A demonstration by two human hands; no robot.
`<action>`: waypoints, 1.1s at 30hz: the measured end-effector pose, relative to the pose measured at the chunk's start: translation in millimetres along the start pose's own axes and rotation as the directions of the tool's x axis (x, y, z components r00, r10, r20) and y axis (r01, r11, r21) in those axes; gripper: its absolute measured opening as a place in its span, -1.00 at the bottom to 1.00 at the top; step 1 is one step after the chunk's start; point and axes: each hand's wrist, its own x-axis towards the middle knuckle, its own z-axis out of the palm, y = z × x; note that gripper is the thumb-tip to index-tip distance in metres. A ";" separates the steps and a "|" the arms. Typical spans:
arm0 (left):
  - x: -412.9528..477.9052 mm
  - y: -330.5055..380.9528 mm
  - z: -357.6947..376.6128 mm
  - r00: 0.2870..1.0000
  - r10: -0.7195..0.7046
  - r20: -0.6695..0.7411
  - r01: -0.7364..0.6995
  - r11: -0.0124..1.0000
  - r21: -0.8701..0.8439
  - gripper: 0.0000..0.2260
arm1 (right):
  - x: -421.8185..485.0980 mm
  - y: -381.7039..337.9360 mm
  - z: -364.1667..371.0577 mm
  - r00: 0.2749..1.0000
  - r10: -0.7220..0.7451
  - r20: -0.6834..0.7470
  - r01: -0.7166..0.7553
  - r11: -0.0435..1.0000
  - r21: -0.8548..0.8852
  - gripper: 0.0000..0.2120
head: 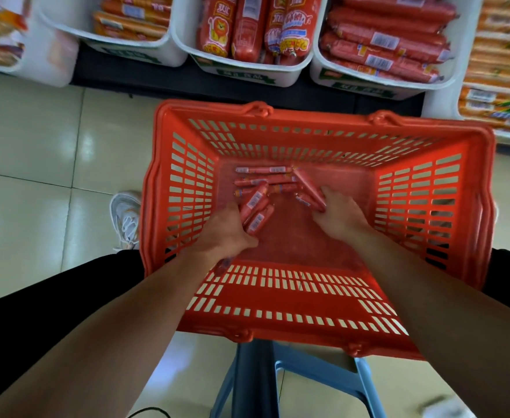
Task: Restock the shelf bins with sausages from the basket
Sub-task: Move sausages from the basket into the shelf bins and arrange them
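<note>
A red slotted basket [471, 212] stands in front of me with both my hands down inside it. My left hand [226, 233] is closed around a few red sausages [256, 209] with barcode labels. My right hand [338, 217] grips other sausages [309, 188] near the basket's middle. Several more sausages [262, 176] lie loose on the basket floor at its far side. White shelf bins stand beyond the basket: the middle bin [241, 70] holds upright red sausage packs, the right bin [368, 82] holds stacked red sausages.
A left bin [133, 48] holds orange sausages. Orange packs [501, 70] fill the shelf at far right. The basket rests on a blue stool [317, 372]. My white shoe [125, 218] is on the tiled floor, left of the basket.
</note>
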 end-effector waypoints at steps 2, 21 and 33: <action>-7.0 0.9 -13.0 0.998 -0.022 -0.061 0.017 0.997 -0.076 -0.34 | 9.9 -13.4 1.4 0.995 -0.095 0.018 0.097 0.987 -0.127 -0.57; -1.1 5.5 -25.9 0.970 -0.183 -0.159 0.101 0.902 -0.420 -0.42 | 49.8 -37.1 33.2 0.957 -0.267 0.113 0.288 0.837 -0.465 -0.31; -3.5 18.7 -27.5 0.966 -0.201 -0.165 0.108 0.888 -0.447 -0.48 | 13.7 5.3 8.1 0.989 0.015 0.144 -0.014 1.000 -0.008 -0.49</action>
